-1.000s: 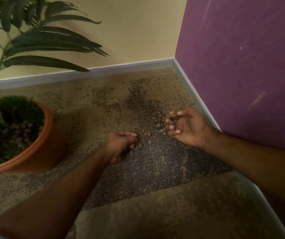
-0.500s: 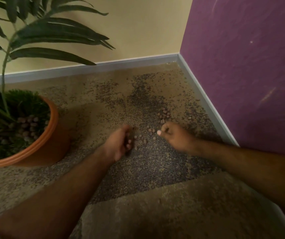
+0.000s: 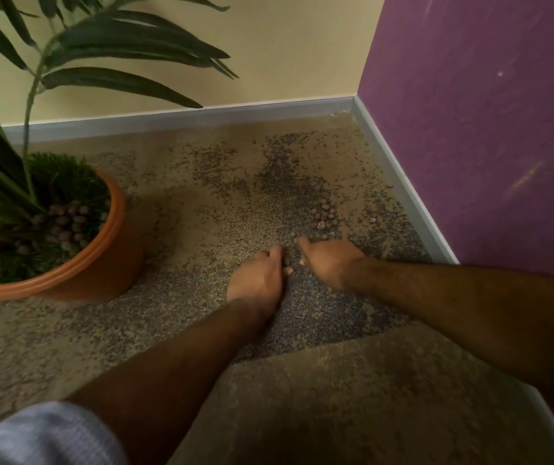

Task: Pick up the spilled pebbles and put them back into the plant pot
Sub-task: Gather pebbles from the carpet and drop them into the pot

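Note:
Small brown pebbles (image 3: 326, 214) lie in a loose cluster on the speckled carpet near the purple wall, with one stray pebble (image 3: 372, 219) further right. The orange plant pot (image 3: 114, 250) stands at the left, with more pebbles (image 3: 67, 223) around the plant's stem. My left hand (image 3: 257, 276) rests on the carpet just short of the cluster, its fingers curled round a few pebbles that show at its fingertips. My right hand (image 3: 331, 263) lies back up close beside it, with one finger pointing at the left hand. Its other fingers are tucked out of sight.
A grey skirting board (image 3: 399, 186) runs along the purple wall on the right and the yellow wall behind, meeting in the corner. Long green palm leaves (image 3: 127, 52) hang over the pot and the carpet. A lighter carpet tile (image 3: 352, 391) begins near me.
My right hand has turned from palm up to back up and moved left towards my left hand. The two hands have closed in on each other on the carpet. The view has shifted closer.

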The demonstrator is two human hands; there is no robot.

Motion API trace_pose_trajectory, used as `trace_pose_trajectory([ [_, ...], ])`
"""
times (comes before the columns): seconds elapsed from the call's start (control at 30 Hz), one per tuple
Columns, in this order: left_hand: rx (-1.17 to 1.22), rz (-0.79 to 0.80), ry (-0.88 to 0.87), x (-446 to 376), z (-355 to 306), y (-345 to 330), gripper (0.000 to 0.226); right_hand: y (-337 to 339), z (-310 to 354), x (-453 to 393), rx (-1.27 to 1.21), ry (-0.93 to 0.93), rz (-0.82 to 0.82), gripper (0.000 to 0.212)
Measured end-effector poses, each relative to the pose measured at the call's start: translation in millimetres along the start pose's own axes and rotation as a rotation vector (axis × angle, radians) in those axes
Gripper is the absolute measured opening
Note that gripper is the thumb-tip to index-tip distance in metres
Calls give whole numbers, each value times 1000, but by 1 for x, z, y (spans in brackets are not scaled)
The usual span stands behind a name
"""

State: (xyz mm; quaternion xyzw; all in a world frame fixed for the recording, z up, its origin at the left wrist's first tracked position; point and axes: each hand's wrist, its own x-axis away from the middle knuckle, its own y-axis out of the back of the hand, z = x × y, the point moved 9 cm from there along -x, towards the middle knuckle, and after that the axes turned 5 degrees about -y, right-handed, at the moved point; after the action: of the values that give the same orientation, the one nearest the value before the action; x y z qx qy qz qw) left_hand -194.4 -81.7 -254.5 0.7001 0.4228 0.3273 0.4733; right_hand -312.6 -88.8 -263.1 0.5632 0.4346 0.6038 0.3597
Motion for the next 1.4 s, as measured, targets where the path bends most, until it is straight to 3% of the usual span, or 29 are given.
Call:
trace_pose_trajectory([
  [0.1, -7, 30, -29, -4, 4, -1, 15, 2, 5, 11, -39, 54, 7, 30],
  [0.23, -9, 77, -90, -6, 6, -5, 13, -12, 35, 62, -151, 313, 109, 21],
  [0.37, -13, 114, -115, -11, 4, -8, 14, -52, 65, 124, -7, 548, 273, 28],
  [0.6, -26, 106, -49, -17, 4, -8, 16, -65, 95, 163, 167, 772, 226, 29],
  [0.73, 206, 107, 119, -10, 20, -7, 53, -66, 97, 168, 228, 762, 184, 24],
  [0.9, 168, 105, 67, -3, 18, 14, 26, -69, 89, 178, 226, 665, 150, 26],
  [1.07, 245, 104, 24, 8, 8, 45, 6, -72, 90, 177, 236, 551, 262, 25],
  [1.23, 189, 176, -120, 28, 5, 81, 9, -22, 80, 143, 71, 343, 220, 28],
  [1.4, 150, 211, -75, 55, 28, 135, 24, 45, 99, 118, -296, 216, 104, 25],
])
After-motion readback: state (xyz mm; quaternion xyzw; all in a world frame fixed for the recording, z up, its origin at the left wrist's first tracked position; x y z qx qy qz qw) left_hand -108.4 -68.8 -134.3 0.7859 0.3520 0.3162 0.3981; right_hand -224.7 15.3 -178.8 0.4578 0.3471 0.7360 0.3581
